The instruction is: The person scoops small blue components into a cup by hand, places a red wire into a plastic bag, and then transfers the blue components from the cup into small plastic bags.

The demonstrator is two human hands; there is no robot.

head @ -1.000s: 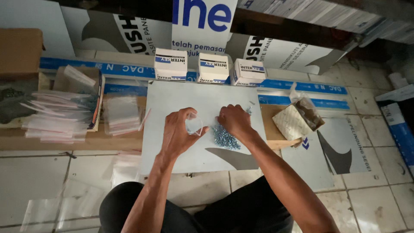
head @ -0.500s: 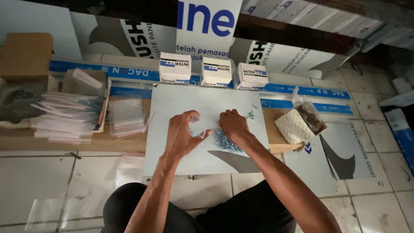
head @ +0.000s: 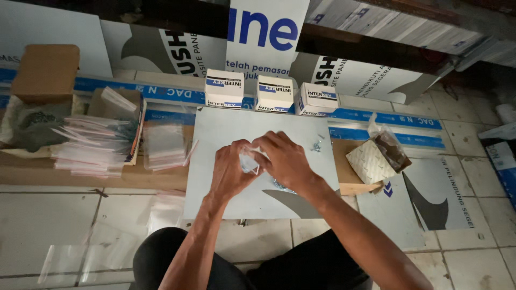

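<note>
My left hand [head: 230,171] and my right hand [head: 286,160] meet over a pale grey board [head: 226,129] lying on the floor. Between the fingers of both hands is a small clear plastic bag [head: 248,160], pinched from each side. Under my right wrist lies a little heap of small bluish metal screws [head: 279,186], mostly hidden by the hand. A few loose screws [head: 316,144] lie on the board to the right of my hands.
Three small white boxes [head: 273,93] stand along the board's far edge. Stacks of clear bags [head: 164,145] and a bigger pile [head: 94,145] lie at left, by a cardboard box [head: 44,72]. An open patterned box [head: 372,159] sits at right. Printed panels lean behind.
Both hands have left the screw heap and come together above the board, now pinching a small clear bag between them. The view has shifted slightly.
</note>
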